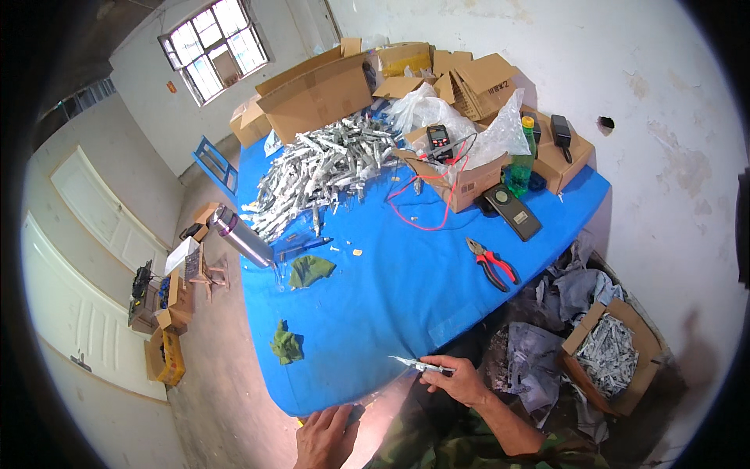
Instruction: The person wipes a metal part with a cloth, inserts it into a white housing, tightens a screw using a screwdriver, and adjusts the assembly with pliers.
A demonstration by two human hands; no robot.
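Over the table's near edge, my right hand (461,381) pinches a slim silver-grey, pen-like piece (420,364) between thumb and fingers. Its thin pointed tip faces left. My left hand (326,438) is at the near left edge of the blue-covered table (367,313), fingers together and bent. A small bluish-grey bit (355,414) shows beside its fingertips; what the hand grips is mostly hidden. Beyond the left hand lie two crumpled green cloths, one nearer (287,344) and one farther (312,270). At the far left is a large heap of similar silver-white pieces (328,164).
Red-handled pliers (494,264) lie on the right, near a black device (512,211), a green bottle (521,156) and a multimeter (439,142) with red leads. A steel flask (241,236) stands left. Cardboard boxes (316,90) line the back. A carton of pieces (609,356) sits lower right.
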